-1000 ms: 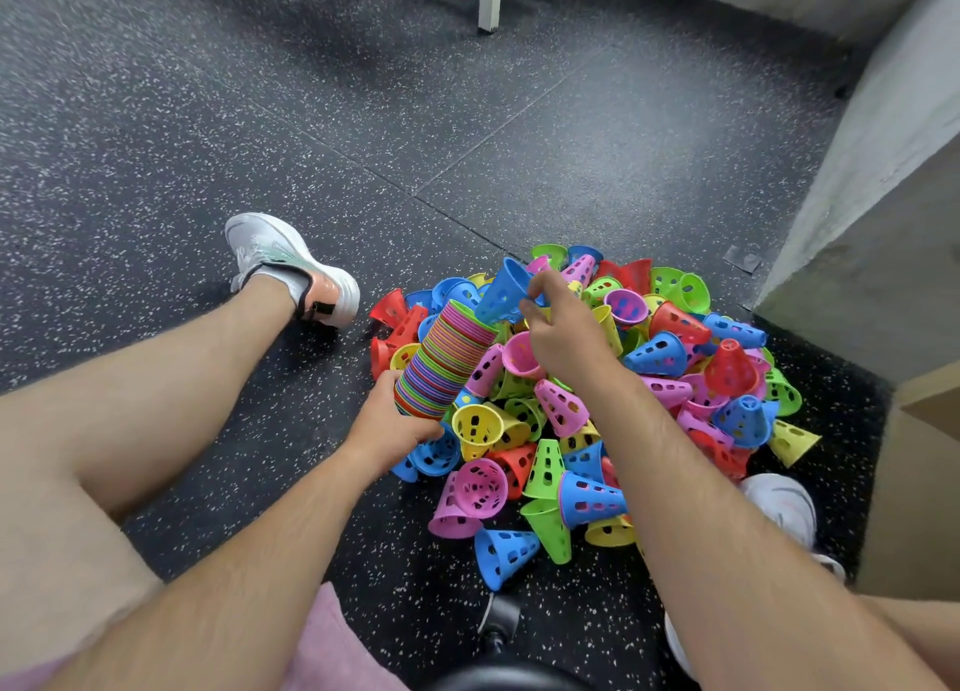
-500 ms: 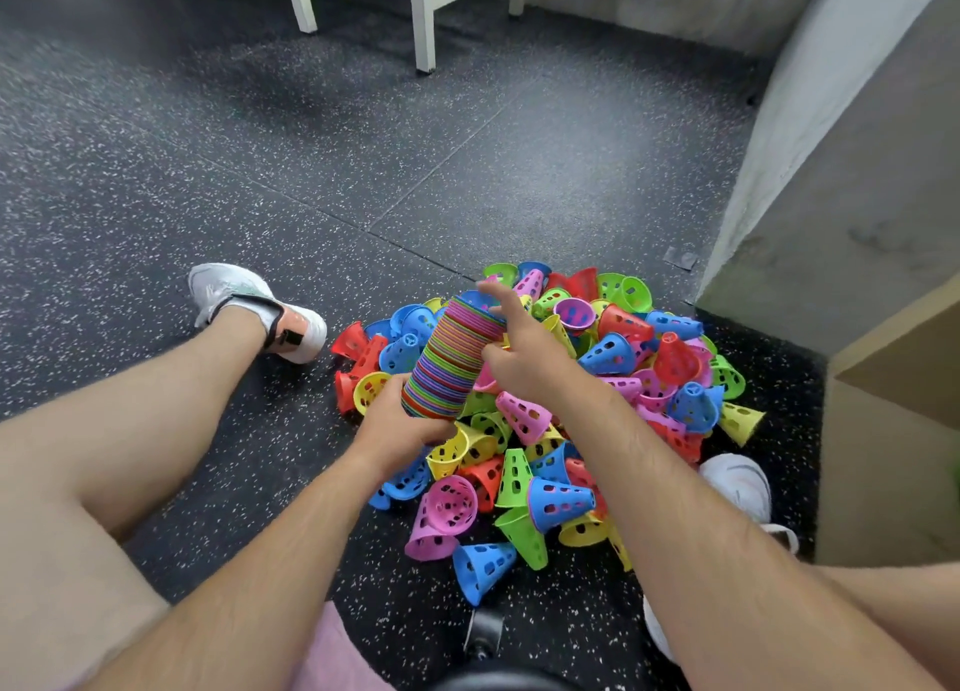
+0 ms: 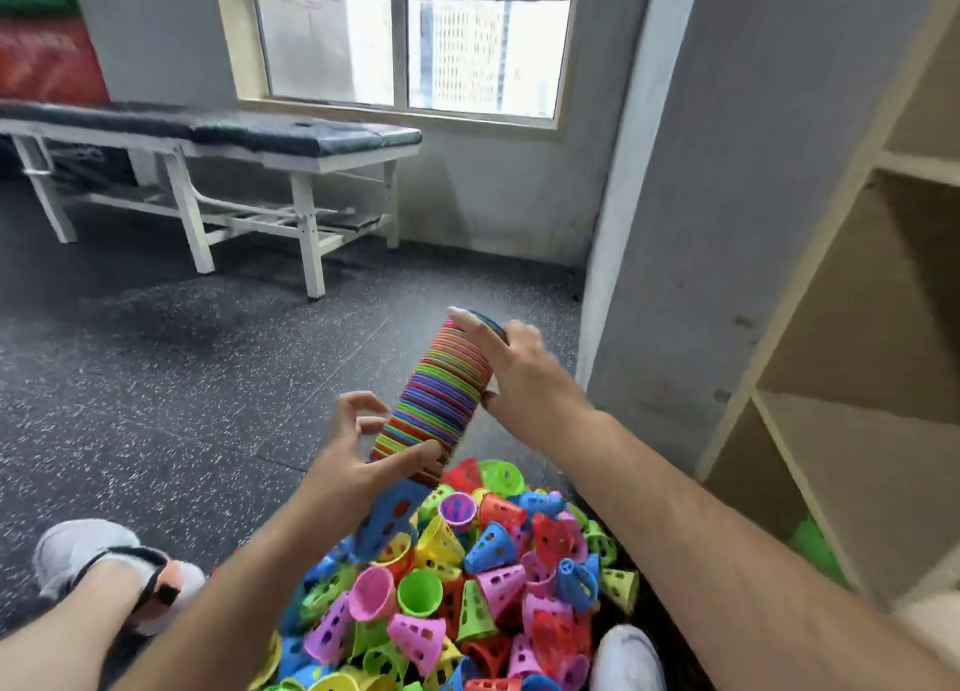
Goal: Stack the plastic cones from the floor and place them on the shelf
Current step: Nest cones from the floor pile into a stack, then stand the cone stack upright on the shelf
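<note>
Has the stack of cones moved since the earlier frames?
Yes. Measured against the loose cone pile, the stack of cones has risen: earlier it lay among the pile, now it tilts above its far edge.

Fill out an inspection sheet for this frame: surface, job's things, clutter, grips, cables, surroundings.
Surface: dark speckled floor.
Job's things: tall stack of cones held tilted in the air; pile of loose cones on the floor below it; shelf at right, something green in a low compartment.
Clutter: nothing seen.
Grips: left hand holds the stack's lower end, thumb across it; right hand grips the upper end.
Cables: nothing seen.
Surroundings: padded bench and window beyond.
</note>
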The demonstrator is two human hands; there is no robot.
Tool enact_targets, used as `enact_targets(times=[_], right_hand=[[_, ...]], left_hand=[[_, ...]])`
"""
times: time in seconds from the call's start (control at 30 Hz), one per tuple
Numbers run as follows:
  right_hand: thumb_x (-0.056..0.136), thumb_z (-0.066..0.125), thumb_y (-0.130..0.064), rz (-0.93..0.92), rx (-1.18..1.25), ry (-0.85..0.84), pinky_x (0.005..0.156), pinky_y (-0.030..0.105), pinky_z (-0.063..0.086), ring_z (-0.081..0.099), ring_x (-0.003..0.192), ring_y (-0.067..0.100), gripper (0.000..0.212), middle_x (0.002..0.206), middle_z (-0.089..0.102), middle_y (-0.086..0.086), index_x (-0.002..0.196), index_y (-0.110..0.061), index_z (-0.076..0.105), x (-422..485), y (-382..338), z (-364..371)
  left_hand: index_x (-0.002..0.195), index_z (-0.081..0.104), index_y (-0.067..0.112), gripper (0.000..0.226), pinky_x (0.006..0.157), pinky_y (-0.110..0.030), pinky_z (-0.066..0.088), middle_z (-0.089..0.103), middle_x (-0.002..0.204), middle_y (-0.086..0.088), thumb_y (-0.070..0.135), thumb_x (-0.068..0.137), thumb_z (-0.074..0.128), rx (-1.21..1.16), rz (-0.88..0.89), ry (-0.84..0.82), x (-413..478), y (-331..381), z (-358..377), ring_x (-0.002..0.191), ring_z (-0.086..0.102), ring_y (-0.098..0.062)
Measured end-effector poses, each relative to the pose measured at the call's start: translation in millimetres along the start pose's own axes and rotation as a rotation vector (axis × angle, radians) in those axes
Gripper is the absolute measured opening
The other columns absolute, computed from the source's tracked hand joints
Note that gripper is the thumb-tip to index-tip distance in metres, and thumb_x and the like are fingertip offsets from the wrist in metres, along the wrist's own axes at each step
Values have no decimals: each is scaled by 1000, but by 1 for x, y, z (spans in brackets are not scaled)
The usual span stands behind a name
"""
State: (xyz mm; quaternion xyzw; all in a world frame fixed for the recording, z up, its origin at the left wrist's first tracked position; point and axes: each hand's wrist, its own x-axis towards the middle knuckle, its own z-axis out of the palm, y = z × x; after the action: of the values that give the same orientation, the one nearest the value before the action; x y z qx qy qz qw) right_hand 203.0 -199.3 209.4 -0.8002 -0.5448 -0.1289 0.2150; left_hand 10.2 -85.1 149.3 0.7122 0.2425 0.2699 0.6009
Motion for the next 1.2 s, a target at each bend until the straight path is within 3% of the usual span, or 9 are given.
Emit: enact_targets(times=[0.17,0.27,0.4,0.57,0.73,0.87,1.0,1.1,1.2], right_hand=[[81,75,-27,167,-67,165,85,40,46,49,111,31,93,114,48,7,153,-48,20,4,35,-71],[77,77,-32,289,-7,245,85,36,48,55,109,33,94,112,52,7,152,-47,23,1,59,-112],[66,83,-44,392,128,393,87,39,55,64,104,32,99,110,59,8,148,-43,29,-2,80,-177],[55,78,-57,503,90,574,82,39,58,66,98,28,95,111,65,8,138,-37,38,21,98,-274],[61,90,-41,716,58,508,63,28,49,66,81,22,67,97,68,1,115,-20,56,35,130,-378],[69,87,-16,822,97,325,72,39,62,64,61,23,32,77,74,12,97,-6,74,18,184,-421],[69,89,-32,955,115,248,63,33,46,53,64,17,32,75,67,2,93,-19,71,-24,228,-431],[61,88,-54,1036,73,211,60,26,36,51,68,14,52,78,62,-5,99,-26,66,-48,256,-427],[77,82,-44,1066,190,235,52,22,31,48,63,7,31,73,56,-8,89,-26,60,-49,272,-417]], left_hand=[[106,52,27,104,60,-38,60,72,97,-17,76,24,92,-14,43,-160,34,100,22,69,74,-26],[117,58,17,112,55,-36,60,76,96,-16,44,19,104,28,18,-377,47,162,33,71,74,-33],[121,72,10,74,67,-33,62,74,113,-24,1,48,85,37,118,-545,66,249,50,87,74,-33],[114,73,15,95,76,-37,64,78,107,-15,20,24,102,54,340,-444,93,360,86,93,78,-31],[107,70,11,37,79,-35,65,76,109,-13,14,76,88,-84,568,-355,114,453,167,93,78,-28],[100,71,24,32,81,-39,65,75,108,-5,42,80,87,-30,699,-380,125,488,261,88,72,-18],[110,68,18,46,62,-24,58,74,101,-1,56,86,77,-13,705,-439,138,494,358,81,71,-10],[119,65,17,55,70,-27,60,73,100,3,60,87,74,-34,659,-488,152,483,419,88,73,-12],[124,67,21,63,87,-39,63,74,106,4,64,80,78,-20,685,-495,166,473,468,96,73,-17]])
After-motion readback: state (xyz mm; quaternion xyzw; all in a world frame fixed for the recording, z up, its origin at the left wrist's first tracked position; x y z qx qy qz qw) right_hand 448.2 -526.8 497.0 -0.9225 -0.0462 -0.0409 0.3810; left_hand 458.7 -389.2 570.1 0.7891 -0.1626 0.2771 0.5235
